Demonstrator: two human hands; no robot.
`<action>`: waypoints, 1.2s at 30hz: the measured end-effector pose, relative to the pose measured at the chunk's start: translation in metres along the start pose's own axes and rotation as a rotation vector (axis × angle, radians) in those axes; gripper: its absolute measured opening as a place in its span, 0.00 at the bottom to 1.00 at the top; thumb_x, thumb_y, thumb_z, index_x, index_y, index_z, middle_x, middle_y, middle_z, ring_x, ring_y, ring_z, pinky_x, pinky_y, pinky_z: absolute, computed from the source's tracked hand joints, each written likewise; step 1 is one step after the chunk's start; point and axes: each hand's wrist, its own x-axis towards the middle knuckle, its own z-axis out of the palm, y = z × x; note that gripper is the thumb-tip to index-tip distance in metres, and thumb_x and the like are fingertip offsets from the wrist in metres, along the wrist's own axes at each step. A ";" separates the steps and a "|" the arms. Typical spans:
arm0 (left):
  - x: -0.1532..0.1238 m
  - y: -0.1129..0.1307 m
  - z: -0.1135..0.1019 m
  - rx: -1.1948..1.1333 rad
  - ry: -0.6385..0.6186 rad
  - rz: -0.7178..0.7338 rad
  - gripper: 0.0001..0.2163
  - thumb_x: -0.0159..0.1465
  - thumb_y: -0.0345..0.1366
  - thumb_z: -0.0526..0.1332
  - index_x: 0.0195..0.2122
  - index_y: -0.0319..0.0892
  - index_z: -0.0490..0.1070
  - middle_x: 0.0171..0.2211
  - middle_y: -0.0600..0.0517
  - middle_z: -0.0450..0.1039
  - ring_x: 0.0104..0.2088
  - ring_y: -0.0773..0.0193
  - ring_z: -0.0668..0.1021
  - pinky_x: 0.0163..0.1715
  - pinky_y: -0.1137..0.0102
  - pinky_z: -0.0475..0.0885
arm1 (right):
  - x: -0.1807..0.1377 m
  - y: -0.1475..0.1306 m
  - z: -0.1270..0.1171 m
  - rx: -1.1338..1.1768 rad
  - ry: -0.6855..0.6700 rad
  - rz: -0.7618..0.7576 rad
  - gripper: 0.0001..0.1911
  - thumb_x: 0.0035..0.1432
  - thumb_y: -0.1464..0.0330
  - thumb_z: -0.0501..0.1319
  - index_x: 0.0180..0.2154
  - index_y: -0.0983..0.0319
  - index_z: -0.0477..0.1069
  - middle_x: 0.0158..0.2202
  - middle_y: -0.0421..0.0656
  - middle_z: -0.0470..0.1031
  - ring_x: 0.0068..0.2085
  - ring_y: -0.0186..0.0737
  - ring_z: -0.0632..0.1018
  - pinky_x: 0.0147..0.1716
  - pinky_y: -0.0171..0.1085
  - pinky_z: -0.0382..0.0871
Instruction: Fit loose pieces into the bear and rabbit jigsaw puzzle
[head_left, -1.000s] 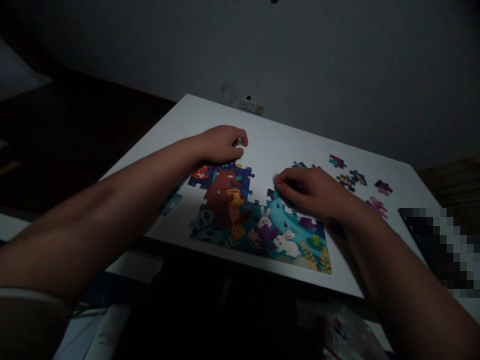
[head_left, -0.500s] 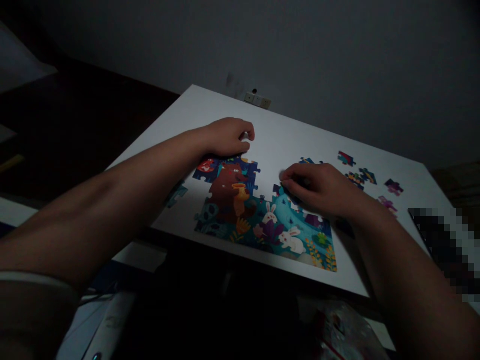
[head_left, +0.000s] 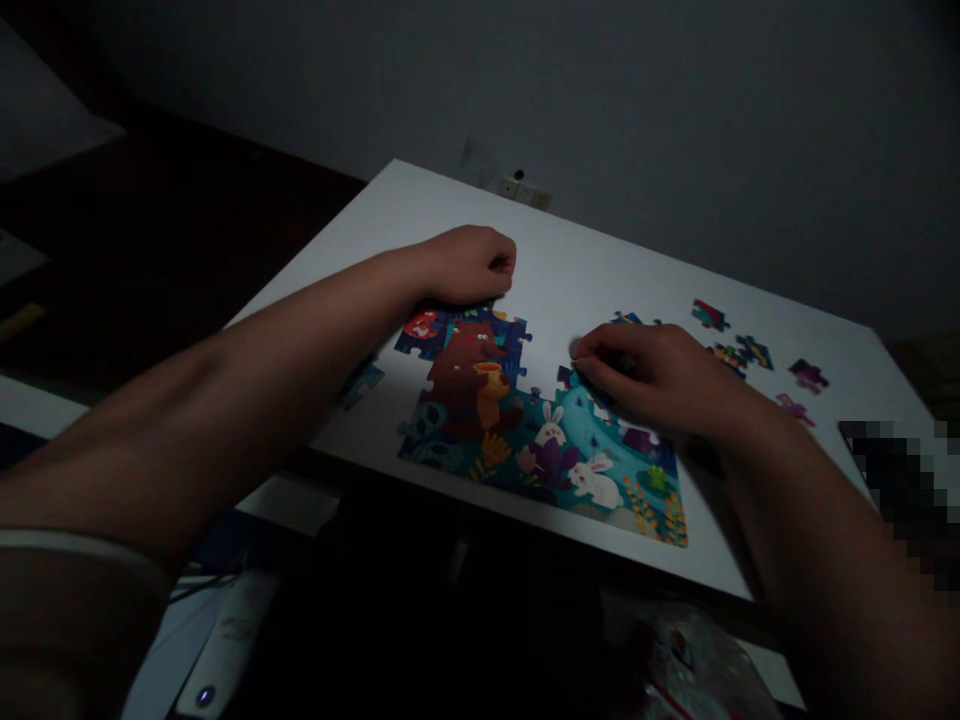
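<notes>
A partly joined jigsaw puzzle (head_left: 491, 420) lies near the table's front edge, showing a brown bear and two white rabbits. My left hand (head_left: 474, 265) rests at the puzzle's upper edge, above the bear, its fingers curled inward. Whatever those fingers hold, if anything, is hidden. Over the puzzle's right side, my right hand (head_left: 641, 370) has thumb and forefinger pinched together beside a small purple part of the picture. I cannot make out what is in the pinch. Beside my left forearm lies a loose teal puzzle piece (head_left: 364, 383).
Several loose puzzle pieces lie to the right, among them a red and teal piece (head_left: 709, 315) and a purple piece (head_left: 809, 376). A pixelated dark object (head_left: 892, 490) is at the white table's (head_left: 600, 250) right. Below the front edge are a clear plastic bag (head_left: 694, 660) and a white power strip (head_left: 225, 640).
My left hand's fingers have curled in more tightly. My right hand keeps its pinch at nearly the same spot on the puzzle. The whole view has shifted slightly.
</notes>
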 end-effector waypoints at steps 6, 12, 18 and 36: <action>-0.001 0.000 0.000 -0.030 0.002 0.003 0.17 0.60 0.37 0.61 0.48 0.41 0.81 0.41 0.46 0.81 0.45 0.54 0.80 0.47 0.60 0.69 | 0.001 0.003 0.000 0.007 0.004 -0.004 0.15 0.68 0.56 0.61 0.45 0.55 0.82 0.38 0.43 0.85 0.36 0.46 0.82 0.38 0.43 0.71; 0.000 0.000 0.000 -0.022 0.012 0.009 0.16 0.60 0.38 0.61 0.47 0.41 0.81 0.40 0.46 0.81 0.45 0.54 0.80 0.47 0.61 0.69 | 0.001 0.005 0.000 0.009 -0.005 -0.012 0.14 0.69 0.56 0.60 0.45 0.55 0.82 0.38 0.43 0.85 0.35 0.45 0.81 0.37 0.43 0.70; 0.000 0.001 0.000 -0.017 0.010 0.000 0.15 0.61 0.38 0.62 0.47 0.41 0.81 0.40 0.46 0.80 0.44 0.55 0.80 0.46 0.61 0.69 | 0.000 0.006 0.000 -0.005 -0.002 -0.008 0.15 0.70 0.56 0.60 0.45 0.55 0.81 0.38 0.44 0.85 0.35 0.45 0.81 0.36 0.43 0.70; 0.000 0.000 0.000 -0.055 0.007 0.001 0.13 0.60 0.35 0.62 0.44 0.41 0.80 0.36 0.48 0.79 0.40 0.57 0.79 0.43 0.63 0.67 | -0.003 0.009 -0.001 0.097 0.058 -0.050 0.14 0.63 0.64 0.63 0.48 0.56 0.84 0.41 0.45 0.86 0.37 0.47 0.83 0.39 0.44 0.75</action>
